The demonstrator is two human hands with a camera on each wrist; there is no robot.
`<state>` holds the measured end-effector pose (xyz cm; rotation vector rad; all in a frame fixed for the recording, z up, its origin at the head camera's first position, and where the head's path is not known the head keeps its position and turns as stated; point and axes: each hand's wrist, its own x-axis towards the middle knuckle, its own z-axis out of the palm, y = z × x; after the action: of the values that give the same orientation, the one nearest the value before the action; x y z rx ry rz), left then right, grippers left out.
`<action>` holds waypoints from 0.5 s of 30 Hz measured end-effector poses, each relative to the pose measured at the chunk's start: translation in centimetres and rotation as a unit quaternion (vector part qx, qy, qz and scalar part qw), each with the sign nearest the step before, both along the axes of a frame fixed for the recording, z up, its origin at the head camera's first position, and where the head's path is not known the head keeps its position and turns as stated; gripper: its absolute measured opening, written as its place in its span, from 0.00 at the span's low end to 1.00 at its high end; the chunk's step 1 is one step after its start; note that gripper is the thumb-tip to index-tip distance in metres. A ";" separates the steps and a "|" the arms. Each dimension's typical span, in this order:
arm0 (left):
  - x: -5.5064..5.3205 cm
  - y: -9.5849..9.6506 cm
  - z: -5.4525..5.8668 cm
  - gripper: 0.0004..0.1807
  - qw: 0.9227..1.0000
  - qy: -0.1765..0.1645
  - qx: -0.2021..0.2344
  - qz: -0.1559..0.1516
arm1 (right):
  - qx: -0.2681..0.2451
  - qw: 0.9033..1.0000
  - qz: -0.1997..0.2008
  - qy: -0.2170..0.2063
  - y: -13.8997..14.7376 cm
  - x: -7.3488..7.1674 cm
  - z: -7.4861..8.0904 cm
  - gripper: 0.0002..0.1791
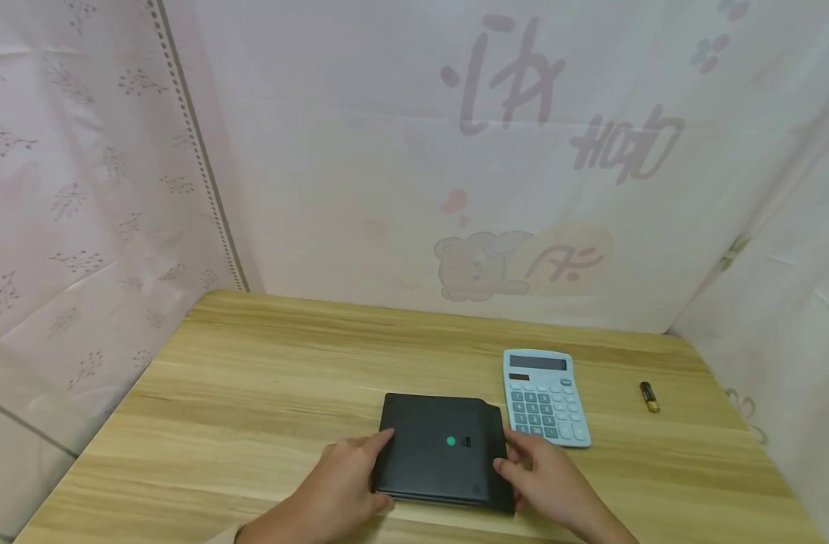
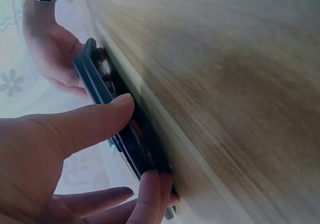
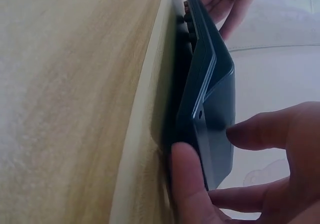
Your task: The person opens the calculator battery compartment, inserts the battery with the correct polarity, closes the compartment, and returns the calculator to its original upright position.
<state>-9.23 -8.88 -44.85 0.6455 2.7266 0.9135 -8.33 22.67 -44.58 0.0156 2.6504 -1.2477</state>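
together, left grip (image 1: 339, 481) and right grip (image 1: 545, 476) clasp the black device (image 1: 433, 462) by its sides; blue calculator (image 1: 545, 397) nearby.

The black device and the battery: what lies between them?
In the head view: the light blue calculator, then bare tabletop. The right hand grips the black device on that side.
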 end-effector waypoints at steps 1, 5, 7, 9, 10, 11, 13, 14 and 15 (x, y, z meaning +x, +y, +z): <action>-0.1 0.1 0.0 0.47 1.000 0.000 -0.003 0.000 | 0.011 1.000 0.004 0.001 0.0 -0.1 0.0 0.39; -0.2 0.2 0.0 0.48 1.000 0.006 -0.009 0.002 | 0.051 0.999 0.011 -0.005 -0.4 -0.4 0.2 0.40; -0.3 0.2 0.0 0.48 1.000 0.009 -0.010 0.002 | 0.062 0.998 0.009 -0.010 -0.5 -0.4 0.3 0.40; -0.3 0.2 0.0 0.48 1.000 0.011 -0.009 -0.001 | 0.070 0.997 0.007 -0.011 -0.6 -0.5 0.3 0.40; -0.3 0.2 0.0 0.48 1.000 0.009 -0.009 -0.001 | 0.075 0.997 0.008 -0.010 -0.6 -0.5 0.3 0.39; -0.3 0.2 -0.1 0.48 1.000 0.009 -0.010 -0.001 | 0.079 0.997 0.009 -0.009 -0.6 -0.6 0.3 0.39; -0.3 0.2 -0.1 0.48 1.000 0.007 -0.010 0.000 | 0.086 0.996 0.011 -0.009 -0.6 -0.6 0.3 0.38; -0.3 0.2 -0.1 0.48 1.000 0.006 -0.010 0.001 | 0.088 0.996 0.012 -0.010 -0.6 -0.7 0.3 0.38; -0.3 0.2 -0.2 0.48 1.000 0.005 -0.010 0.003 | 0.089 0.996 0.012 -0.010 -0.6 -0.7 0.3 0.38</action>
<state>-9.55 -8.72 -45.01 0.6400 2.7449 0.8851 -9.03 22.09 -44.26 0.0240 2.7268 -0.9951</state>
